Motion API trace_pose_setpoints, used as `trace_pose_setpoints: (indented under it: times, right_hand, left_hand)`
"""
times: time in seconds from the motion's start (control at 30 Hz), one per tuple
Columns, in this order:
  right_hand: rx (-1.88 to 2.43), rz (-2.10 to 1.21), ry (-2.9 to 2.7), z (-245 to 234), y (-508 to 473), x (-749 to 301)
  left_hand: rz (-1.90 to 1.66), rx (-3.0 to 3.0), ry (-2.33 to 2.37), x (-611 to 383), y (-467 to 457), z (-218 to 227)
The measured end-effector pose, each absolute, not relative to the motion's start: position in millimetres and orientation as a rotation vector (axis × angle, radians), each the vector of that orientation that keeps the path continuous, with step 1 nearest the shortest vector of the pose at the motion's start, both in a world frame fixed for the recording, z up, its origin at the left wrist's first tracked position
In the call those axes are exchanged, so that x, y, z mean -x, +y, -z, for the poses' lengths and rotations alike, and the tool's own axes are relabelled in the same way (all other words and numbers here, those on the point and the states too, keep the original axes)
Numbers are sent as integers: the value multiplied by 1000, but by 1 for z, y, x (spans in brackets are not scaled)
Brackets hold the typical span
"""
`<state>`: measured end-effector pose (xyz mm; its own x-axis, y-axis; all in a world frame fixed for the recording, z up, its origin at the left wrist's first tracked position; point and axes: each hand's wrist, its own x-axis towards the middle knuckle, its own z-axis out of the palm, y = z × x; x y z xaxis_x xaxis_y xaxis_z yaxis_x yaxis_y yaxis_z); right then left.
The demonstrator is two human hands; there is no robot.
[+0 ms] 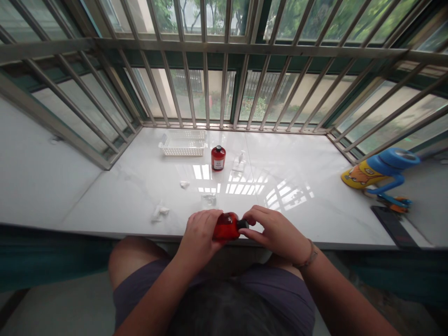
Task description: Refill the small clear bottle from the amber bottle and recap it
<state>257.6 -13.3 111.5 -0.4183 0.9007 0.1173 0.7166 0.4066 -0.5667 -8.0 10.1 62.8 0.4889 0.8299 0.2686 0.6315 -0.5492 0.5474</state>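
A red bottle (pixel 227 227) lies sideways above the near edge of the white counter, its black cap (pixel 242 225) pointing right. My left hand (pixel 201 233) is wrapped round the bottle's body. The thumb and fingers of my right hand (pixel 271 228) close on the black cap. Farther back, a second red bottle (pixel 218 159) with a black cap and a pale label stands upright. To its right is a small clear pump bottle (pixel 240 162). A clear plastic packet (pixel 209 199) with something dark in it rests just beyond my left hand.
A white plastic basket (pixel 184 144) stands at the back left. Crumpled white bits (pixel 160 212) and a smaller one (pixel 184 185) lie to the left. On the right are a blue and yellow flask (pixel 380 169) and a dark phone (pixel 394 225). Metal window bars (pixel 224 46) enclose the counter's far side.
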Motion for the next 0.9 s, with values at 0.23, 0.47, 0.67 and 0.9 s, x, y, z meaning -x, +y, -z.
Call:
trace_pose_setpoints:
  times: [0.23,0.47,0.67,0.9]
  right_hand:
    - [1471,-680,-2244,-113,-17,-251]
    - [1442,-817,-2127,-117,-18,-249]
    - [1604,-793,-2172,-120,-16,-243]
    - [1544,-904,-2082,-118,-20,-244]
  left_hand:
    - [-713,-2242,1281,8,8,-55]
    - [-724,-2256,1308,8,9,-56]
    - [-723,-2297,1279,8,9,-57]
    - [-737,-2289,1277,8,7,-55]
